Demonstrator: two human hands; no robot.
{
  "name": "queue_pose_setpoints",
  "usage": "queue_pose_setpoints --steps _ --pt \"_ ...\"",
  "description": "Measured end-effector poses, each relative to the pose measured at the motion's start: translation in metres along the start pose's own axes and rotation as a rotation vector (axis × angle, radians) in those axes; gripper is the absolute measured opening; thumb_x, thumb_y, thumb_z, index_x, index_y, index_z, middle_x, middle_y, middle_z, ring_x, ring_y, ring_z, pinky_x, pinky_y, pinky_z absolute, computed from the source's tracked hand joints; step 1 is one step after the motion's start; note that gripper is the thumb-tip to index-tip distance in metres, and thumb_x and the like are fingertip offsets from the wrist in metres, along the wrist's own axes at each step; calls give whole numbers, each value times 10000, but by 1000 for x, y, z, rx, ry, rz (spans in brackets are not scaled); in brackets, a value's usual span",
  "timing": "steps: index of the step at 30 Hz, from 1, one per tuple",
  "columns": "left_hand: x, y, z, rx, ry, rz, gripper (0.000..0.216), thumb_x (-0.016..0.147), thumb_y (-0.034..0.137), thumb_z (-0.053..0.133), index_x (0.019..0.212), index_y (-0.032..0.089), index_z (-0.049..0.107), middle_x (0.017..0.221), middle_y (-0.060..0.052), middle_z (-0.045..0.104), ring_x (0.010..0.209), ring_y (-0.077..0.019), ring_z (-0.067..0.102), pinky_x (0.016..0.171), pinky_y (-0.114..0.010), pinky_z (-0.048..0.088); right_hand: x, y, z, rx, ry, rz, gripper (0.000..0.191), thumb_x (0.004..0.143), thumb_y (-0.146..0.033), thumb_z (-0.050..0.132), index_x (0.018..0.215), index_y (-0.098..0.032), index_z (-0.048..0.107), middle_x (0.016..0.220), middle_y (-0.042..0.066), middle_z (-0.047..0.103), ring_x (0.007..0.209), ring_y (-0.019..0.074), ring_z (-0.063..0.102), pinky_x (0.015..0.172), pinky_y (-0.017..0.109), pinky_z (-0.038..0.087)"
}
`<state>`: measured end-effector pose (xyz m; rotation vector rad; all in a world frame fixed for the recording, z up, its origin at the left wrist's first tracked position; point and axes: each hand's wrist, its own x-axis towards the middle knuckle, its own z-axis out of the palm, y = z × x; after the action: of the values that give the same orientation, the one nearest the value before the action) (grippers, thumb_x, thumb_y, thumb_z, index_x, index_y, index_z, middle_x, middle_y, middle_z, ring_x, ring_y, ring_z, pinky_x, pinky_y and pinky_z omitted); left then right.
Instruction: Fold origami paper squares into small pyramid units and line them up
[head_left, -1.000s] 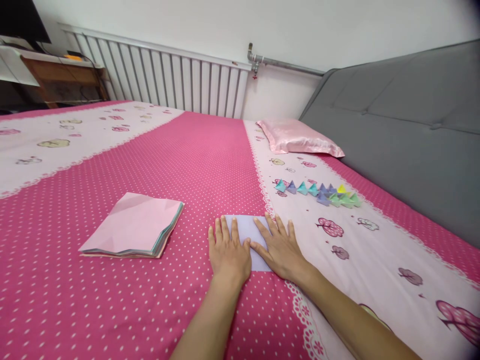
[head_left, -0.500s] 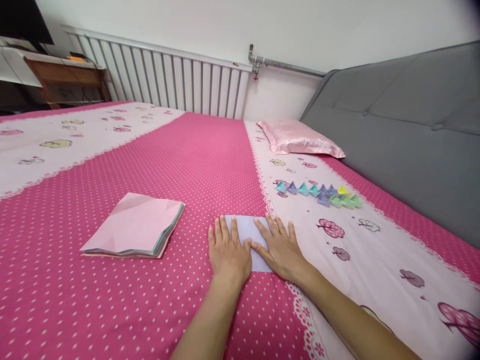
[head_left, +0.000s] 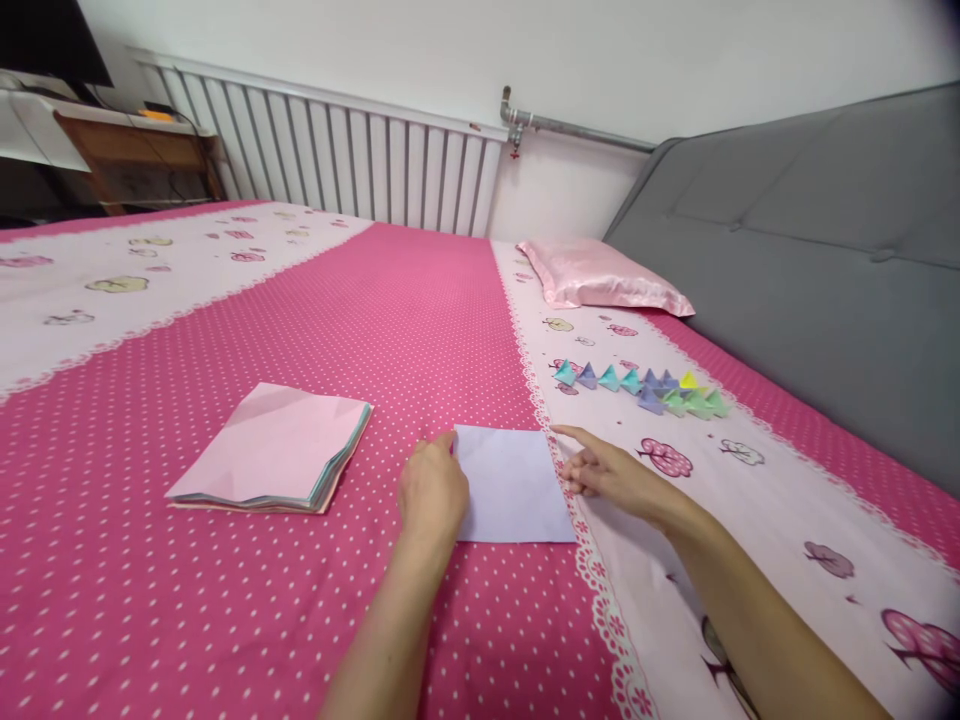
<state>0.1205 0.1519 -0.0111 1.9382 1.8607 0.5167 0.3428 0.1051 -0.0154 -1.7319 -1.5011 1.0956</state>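
Observation:
A square sheet of lilac paper (head_left: 514,485) lies flat on the bed, its surface uncovered between my hands. My left hand (head_left: 435,490) is at its left edge, fingers bent together at the upper left corner; the fingertips are partly hidden. Beside the right edge is my right hand (head_left: 611,475), index finger stretched toward the upper right corner and the other fingers loosely curled, with nothing visible in them. Beyond it stands a cluster of small folded paper shapes (head_left: 651,388) in blue, purple, green and yellow.
To the left lies a stack of coloured paper (head_left: 274,445), pink on top. A pink pillow (head_left: 604,277) rests near the grey headboard (head_left: 810,230). A white radiator (head_left: 337,150) runs along the wall, and a wooden desk (head_left: 135,145) with a dark screen stands at the far left.
Both hands were spread flat on the lilac paper. They have moved apart to its left and right edges, the fingers now curled, and the sheet is exposed.

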Motion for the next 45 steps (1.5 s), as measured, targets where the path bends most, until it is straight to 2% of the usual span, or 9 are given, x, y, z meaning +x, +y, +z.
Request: queue_pose_setpoints --steps 4,10,14,17,21,24,27,36,45 --pt "0 0 2 -11 8 3 415 804 159 388 1183 190 555 1024 -141 651 922 -256 609 774 -361 447 -3 -2 -2 165 -242 -77 680 725 -164 511 1365 -249 298 754 -16 617 726 128 581 762 309 453" --pt "3 -3 2 -164 -71 -29 452 777 230 463 1222 188 529 943 -129 666 884 -256 598 764 -351 427 6 2 -1 279 -369 -88 537 709 -172 612 1232 -224 505 912 45 652 844 150 603 809 328 455" --pt "10 -8 13 -375 -67 15 478 727 206 521 1203 174 551 877 -105 663 809 -223 594 735 -326 431 14 9 10 419 -288 -63 365 663 -200 684 1026 -192 649 1011 78 659 956 197 601 889 372 439" --pt "12 -8 20 -653 -132 22 496 683 144 541 1178 163 572 828 -83 666 746 -192 599 690 -295 451 19 15 17 467 -194 -48 334 606 -208 730 936 -176 683 965 84 678 870 204 630 808 369 483" --pt "5 -2 18 -951 -302 -19 500 633 45 507 1112 139 619 1025 -117 653 778 -181 613 657 -259 472 23 20 19 490 -112 -82 273 577 -218 748 843 -168 704 903 78 686 762 187 639 684 320 500" --pt "0 3 11 -999 -405 -90 475 623 41 516 1072 131 643 1029 -124 654 726 -174 617 623 -253 478 24 19 18 479 -78 -128 243 561 -210 758 794 -162 708 855 66 681 720 172 629 634 285 486" --pt "-2 7 7 -1059 -443 -136 414 626 50 534 1014 105 666 941 -121 678 660 -156 612 595 -242 476 23 16 18 483 -36 -149 238 550 -219 767 773 -163 707 815 54 666 679 159 614 592 267 475" --pt "0 11 3 -1206 -434 -157 351 658 34 483 932 107 689 839 -104 696 582 -126 604 550 -218 468 22 13 23 446 20 -281 186 591 -226 753 773 -220 717 955 48 625 839 193 614 657 280 486" --pt "-2 12 1 -1163 -436 -178 378 688 32 431 968 110 671 801 -98 687 535 -106 572 506 -197 429 24 20 22 348 58 -369 203 619 -289 745 802 -208 711 951 71 631 817 202 610 659 288 473"
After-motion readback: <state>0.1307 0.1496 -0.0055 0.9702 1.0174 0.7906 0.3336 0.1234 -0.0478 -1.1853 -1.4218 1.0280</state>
